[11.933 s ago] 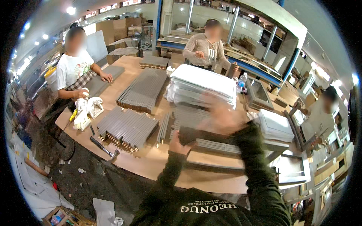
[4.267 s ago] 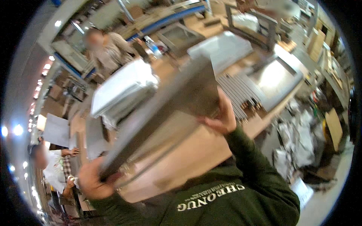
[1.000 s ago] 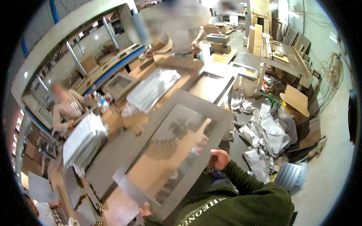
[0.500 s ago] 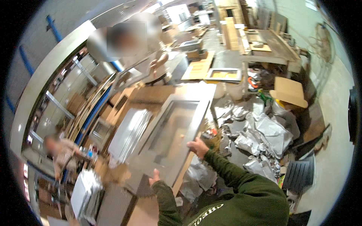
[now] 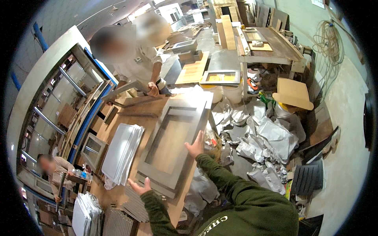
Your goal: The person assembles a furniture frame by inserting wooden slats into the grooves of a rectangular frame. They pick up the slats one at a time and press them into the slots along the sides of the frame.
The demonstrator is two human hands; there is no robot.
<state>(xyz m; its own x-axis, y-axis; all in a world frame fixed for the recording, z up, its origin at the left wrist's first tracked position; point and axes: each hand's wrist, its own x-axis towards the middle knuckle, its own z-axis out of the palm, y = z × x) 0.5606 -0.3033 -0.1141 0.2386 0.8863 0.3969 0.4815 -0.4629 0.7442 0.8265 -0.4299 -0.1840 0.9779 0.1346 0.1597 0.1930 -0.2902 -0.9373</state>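
Observation:
A grey rectangular frame [image 5: 183, 135] with an open middle lies on the wooden table in front of me, over what looks like another frame. My right hand [image 5: 196, 146] is open beside its right edge, thumb and fingers apart. At the near left corner my left hand [image 5: 140, 187] is open too, palm up with fingers spread. Whether either hand still touches the frame I cannot tell. A stack of white sheets [image 5: 123, 151] lies left of the frame. Near my left hand, a stack of thin grey-brown pieces [image 5: 134, 205] shows at the table's near end.
Across the table a person [image 5: 143, 65] holds another grey frame [image 5: 132, 93]. A second person [image 5: 59, 169] stands at far left. Crumpled white paper [image 5: 271, 137] covers the floor at right. A workbench [image 5: 275, 47] and buckets [image 5: 233, 93] stand beyond, with an open cardboard box [image 5: 293, 93].
The grey frame has come to rest on the table, and both my hands have opened from its edges. My left hand has moved left; the person opposite has lowered their frame.

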